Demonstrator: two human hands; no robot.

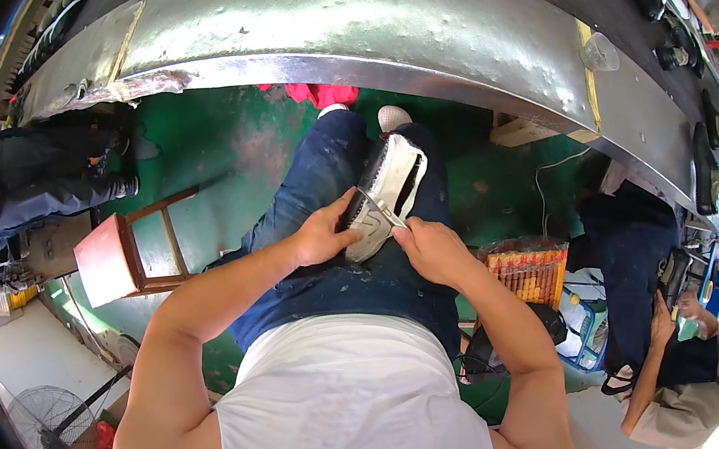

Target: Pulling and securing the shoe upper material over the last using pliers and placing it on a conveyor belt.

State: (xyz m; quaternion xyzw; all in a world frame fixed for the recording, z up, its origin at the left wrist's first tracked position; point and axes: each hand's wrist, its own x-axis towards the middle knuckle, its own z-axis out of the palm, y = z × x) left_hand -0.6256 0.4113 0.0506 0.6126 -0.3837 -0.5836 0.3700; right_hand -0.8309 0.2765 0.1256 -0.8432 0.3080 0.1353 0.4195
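Observation:
On my lap lies a white and grey shoe (pixel 365 236) with a dark side and a dark opening along its right. My left hand (pixel 325 231) grips its left edge near the end closest to me, thumb on the upper. A slim silver metal tool (pixel 386 212) crosses the shoe at a slant. Its lower right end is in the closed fingers of my right hand (pixel 432 249). The tool's exact kind is too small to make out.
A metal-faced bench (pixel 356 20) runs ahead of my knees. To the left stand a wooden stool (pixel 120 259) and a fan (pixel 48 424). A wrapped orange and yellow package (pixel 527 270) sits right of my thigh. A co-worker (pixel 686 395) is at far right, another person (pixel 46 175) at left.

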